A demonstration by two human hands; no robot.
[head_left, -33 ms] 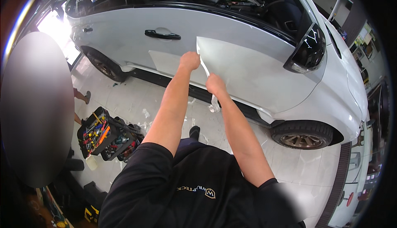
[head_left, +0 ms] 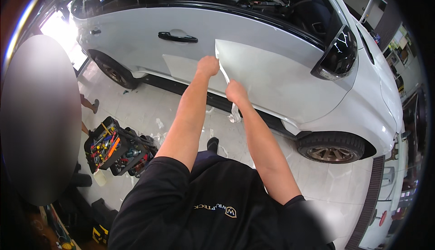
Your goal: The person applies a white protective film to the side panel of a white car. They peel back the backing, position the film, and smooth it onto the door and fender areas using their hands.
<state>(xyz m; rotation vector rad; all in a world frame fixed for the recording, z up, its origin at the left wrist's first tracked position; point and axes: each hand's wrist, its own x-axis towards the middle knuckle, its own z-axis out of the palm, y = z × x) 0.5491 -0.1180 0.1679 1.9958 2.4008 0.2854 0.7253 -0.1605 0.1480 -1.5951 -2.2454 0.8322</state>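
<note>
Both my arms reach forward to the front door (head_left: pixel 199 21) of a white car. A glossy white sheet, apparently vinyl film (head_left: pixel 267 71), covers the lower front part of the door, and its left edge is peeled up. My left hand (head_left: pixel 208 66) is closed on this raised edge. Lower and to the right, my right hand (head_left: pixel 237 92) is closed on the same edge. A crumpled white tail (head_left: pixel 234 114) hangs below my right hand. My fingertips are mostly hidden behind my hands.
The black door handle (head_left: pixel 177 37) is up to the left, the black side mirror (head_left: pixel 337 55) to the right. A dark side step (head_left: pixel 167 86) runs below the door. An open toolbox (head_left: pixel 111 148) stands at left near a person's leg (head_left: pixel 88 104). White scraps (head_left: pixel 159 123) litter the tiled floor.
</note>
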